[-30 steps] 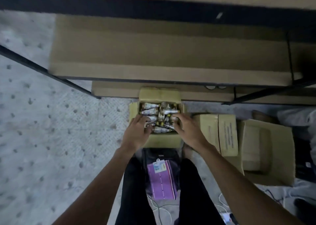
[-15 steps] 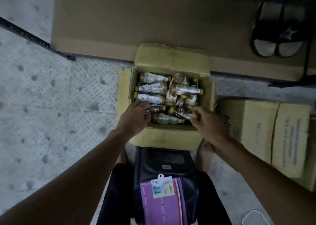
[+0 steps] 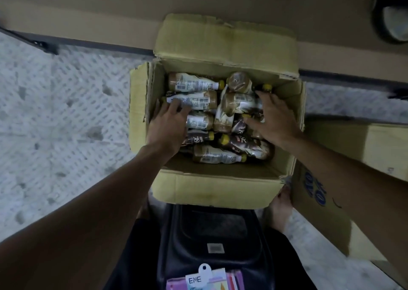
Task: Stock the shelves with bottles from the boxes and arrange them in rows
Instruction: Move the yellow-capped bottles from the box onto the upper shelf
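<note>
Picking bottles from the carton. The open cardboard box [image 3: 209, 188] is standing on the patterned floor [image 3: 55, 113], its far flap lying against the lowest shelf board [image 3: 88, 13]. Yellow-capped drink bottles [image 3: 217, 156] are lying inside on their sides, jumbled and overlapping, none upright.

The left hand [image 3: 167, 126] is reaching in from the near left, its fingers lying over the cap end of a white-labelled bottle [image 3: 198, 101]; whether they are closing round it cannot be told. The right hand [image 3: 271, 117] is spreading flat and relaxed, thumb apart, over a tan bottle [image 3: 238, 102] on the right, holding nothing yet. A second carton [image 3: 326, 212] is standing just beside the box on the right.

Good practice, as judged here:
- Each hand should be taking a topmost bottle, not one pinned under its neighbours.
- The fingers should be wrapping the body, not the cap, so that the smooth label is not slipping.
- Each bottle should be coming straight up, clear of the flaps.
- Each should be turning upright on the way to the shelf, so that the rows are starting square.
</note>
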